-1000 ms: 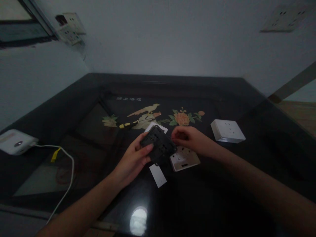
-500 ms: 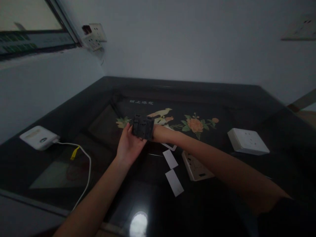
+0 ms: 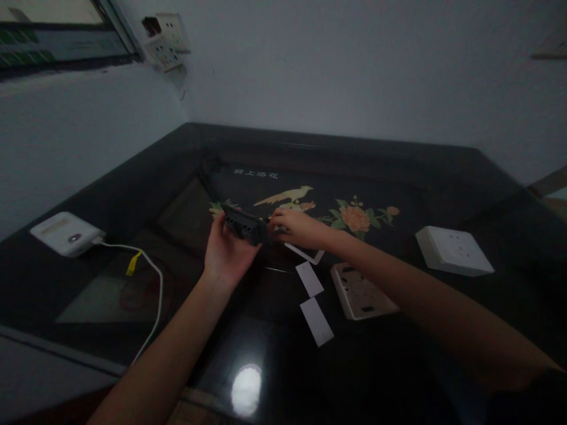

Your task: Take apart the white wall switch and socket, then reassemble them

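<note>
My left hand point(image 3: 225, 251) holds a black socket module point(image 3: 243, 225) a little above the dark table point(image 3: 398, 171), tilted nearly flat. My right hand point(image 3: 295, 229) is just to the right of the module, with its fingers curled together at the module's right edge. What those fingers pinch is hidden in the dim light. Partly under my right wrist lies a white faceplate point(image 3: 308, 254). Two small white rectangular pieces point(image 3: 309, 278) point(image 3: 316, 320) lie on the table nearer to me.
An opened white socket body point(image 3: 361, 292) lies to the right of the small pieces, and a whole white socket point(image 3: 454, 251) farther right. A white box point(image 3: 66, 234) with a white cable point(image 3: 150, 295) sits at the left. Wall sockets point(image 3: 166, 41) hang at the corner.
My left hand has lifted the black module away from the white socket body and tilted it flatter. My right hand crossed behind the module and now rests at its right edge.
</note>
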The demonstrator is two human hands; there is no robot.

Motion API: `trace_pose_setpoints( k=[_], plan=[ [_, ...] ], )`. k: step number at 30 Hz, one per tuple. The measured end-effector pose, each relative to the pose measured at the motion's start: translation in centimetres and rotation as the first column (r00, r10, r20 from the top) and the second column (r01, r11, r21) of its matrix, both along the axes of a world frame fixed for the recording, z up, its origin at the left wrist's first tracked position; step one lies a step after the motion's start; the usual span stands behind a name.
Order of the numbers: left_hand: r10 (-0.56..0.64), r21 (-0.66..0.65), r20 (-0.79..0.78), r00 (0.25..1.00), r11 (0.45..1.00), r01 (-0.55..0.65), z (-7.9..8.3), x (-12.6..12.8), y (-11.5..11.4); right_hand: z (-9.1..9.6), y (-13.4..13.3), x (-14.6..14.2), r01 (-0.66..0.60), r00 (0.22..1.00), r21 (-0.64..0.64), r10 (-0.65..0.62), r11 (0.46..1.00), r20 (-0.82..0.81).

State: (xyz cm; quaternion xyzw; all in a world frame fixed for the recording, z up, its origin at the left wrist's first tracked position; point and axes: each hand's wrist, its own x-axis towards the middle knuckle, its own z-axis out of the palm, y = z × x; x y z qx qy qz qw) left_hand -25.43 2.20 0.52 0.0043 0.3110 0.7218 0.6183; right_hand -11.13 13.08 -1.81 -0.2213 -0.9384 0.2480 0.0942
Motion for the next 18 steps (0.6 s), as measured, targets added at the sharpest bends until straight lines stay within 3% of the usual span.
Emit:
trace_pose_setpoints(
  k=[4,9,14,18],
  plan=[
    [-0.107,0.022,0.034,0.994,0.994,0.106,-0.3,1.3,-0.7,2.8,-2.8,2.9,0.188,0.969,-0.137,-0.207,0.972,-0.137],
    [-0.242,0.029,0.034,0.970,0.970,0.241,-0.2,4.3,-2.5,3.7,-10.5,7.3,0.224,0.936,-0.412,-0.313,0.883,-0.161],
    [-0.330,0.095,-0.156,0.931,0.933,0.347,-0.6,6.3,-4.8,2.5,-16.4,9.0,0.270,0.861,-0.780,-0.504,0.564,-0.066],
    [-0.316,0.151,-0.368,0.874,0.908,0.391,-1.3,6.7,-5.9,1.2,-18.1,8.8,0.083,0.820,-0.977,-0.570,0.195,-0.044]
  ],
)
